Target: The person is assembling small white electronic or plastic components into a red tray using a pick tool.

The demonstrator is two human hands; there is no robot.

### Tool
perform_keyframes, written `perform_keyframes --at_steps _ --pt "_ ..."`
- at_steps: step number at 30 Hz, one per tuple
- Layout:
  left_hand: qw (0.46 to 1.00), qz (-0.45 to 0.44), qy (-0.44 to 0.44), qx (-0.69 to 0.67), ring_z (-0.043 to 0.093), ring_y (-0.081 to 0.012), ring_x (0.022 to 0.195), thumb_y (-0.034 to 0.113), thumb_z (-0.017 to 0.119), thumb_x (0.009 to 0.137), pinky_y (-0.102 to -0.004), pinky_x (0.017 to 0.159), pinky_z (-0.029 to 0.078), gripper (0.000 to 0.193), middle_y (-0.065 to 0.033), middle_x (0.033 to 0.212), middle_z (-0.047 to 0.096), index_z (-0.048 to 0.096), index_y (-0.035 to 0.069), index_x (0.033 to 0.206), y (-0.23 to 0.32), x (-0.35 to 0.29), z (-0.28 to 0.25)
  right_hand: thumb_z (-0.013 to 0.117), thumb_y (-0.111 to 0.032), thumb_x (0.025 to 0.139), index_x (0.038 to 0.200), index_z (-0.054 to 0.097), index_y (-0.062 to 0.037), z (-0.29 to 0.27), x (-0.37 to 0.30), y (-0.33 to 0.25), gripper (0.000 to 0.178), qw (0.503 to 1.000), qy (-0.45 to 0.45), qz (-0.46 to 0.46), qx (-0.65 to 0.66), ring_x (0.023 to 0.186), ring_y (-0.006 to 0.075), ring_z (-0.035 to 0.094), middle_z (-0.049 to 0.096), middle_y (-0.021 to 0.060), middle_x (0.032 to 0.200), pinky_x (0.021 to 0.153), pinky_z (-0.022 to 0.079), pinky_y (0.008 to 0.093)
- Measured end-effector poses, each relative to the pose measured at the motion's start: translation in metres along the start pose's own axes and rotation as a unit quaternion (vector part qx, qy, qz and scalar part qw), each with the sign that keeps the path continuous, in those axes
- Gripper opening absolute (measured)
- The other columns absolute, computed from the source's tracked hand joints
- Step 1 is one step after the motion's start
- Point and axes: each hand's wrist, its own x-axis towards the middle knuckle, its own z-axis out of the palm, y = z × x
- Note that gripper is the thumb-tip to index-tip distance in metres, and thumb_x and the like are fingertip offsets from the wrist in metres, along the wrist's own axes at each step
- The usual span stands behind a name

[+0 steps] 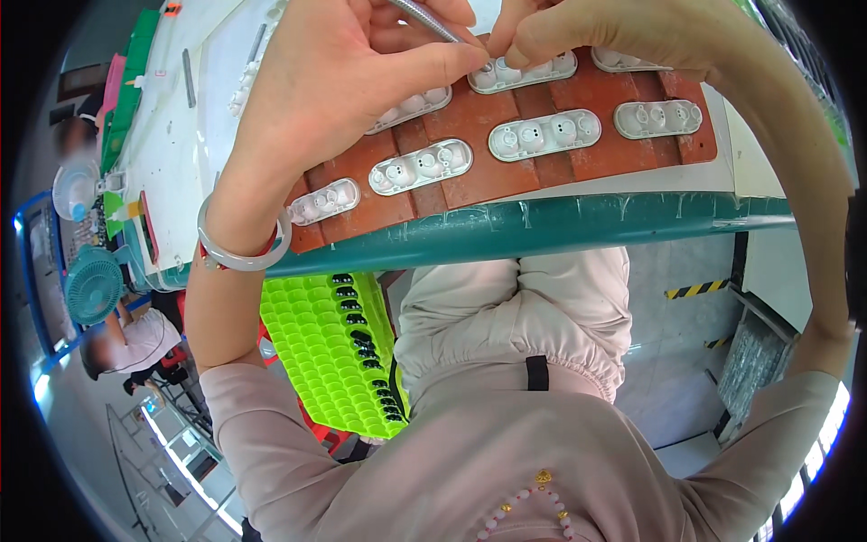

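A brownish-red slotted board (470, 188) lies on the table, holding several white oval pieces, each with small rounded figures set in a row. My left hand (348, 77) is closed round a slim silver metal tool (423, 16), which slants toward an oval piece (533, 77) at the board's far side. At that same piece, my right hand (605, 32) has its fingers bent and its fingertips down on the small figures. Whatever those fingertips pinch is too small or hidden. Nearer to me sit another oval piece (545, 135) and a shorter one (657, 118).
The table's rounded teal edge (542, 221) runs in front of me. Below it, beside my legs, is a lime-green moulded tray (316, 352) with small black parts. A thin grey rod (189, 79) lies on the table's left. Fans (94, 284) and other people are farther left.
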Motion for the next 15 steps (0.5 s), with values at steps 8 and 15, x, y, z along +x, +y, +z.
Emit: perform_keyframes --at_steps 8,15 --pt "0.788 0.555 -0.211 -0.165 0.061 -0.0075 0.073 -0.005 0.069 0.074 -0.0193 0.063 0.05 0.018 -0.0048 0.081 0.062 0.055 0.0 0.085 -0.052 0.055 -0.001 0.068 -0.031 0.081 0.094 0.072 -0.0076 -0.003 -0.013 -0.007 0.028 0.998 -0.002 -0.054 -0.027 0.069 0.0127 0.058 0.067 0.0036 0.078 0.063 0.044 0.0251" --pt "0.773 0.567 -0.221 -0.178 0.06 -0.0076 0.07 -0.006 0.068 0.072 -0.0197 0.061 0.049 0.017 -0.0038 0.079 0.062 0.056 0.0 0.083 -0.051 0.045 -0.001 0.067 -0.031 0.083 0.096 0.072 -0.009 -0.004 -0.013 -0.006 0.026 0.998 -0.015 -0.057 -0.035 0.071 0.0125 0.058 0.067 0.0032 0.08 0.064 0.043 0.0254"
